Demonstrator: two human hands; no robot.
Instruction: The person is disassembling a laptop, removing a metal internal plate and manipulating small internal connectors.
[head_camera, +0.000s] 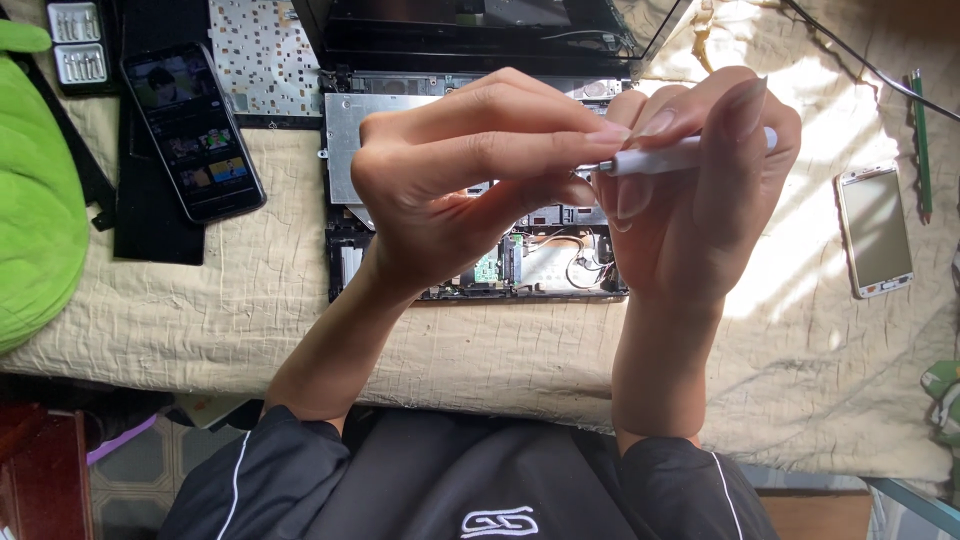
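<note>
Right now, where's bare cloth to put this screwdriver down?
Bare cloth lies in front of the opened laptop, and between it and the white phone. The far left is crowded by the black phone and bit case.

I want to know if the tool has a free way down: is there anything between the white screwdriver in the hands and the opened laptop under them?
Nothing visible does. The right hand holds the white screwdriver, the left hand pinches its metal tip, and both are raised over the opened laptop. Only the hands themselves cover part of it from this view.
</note>
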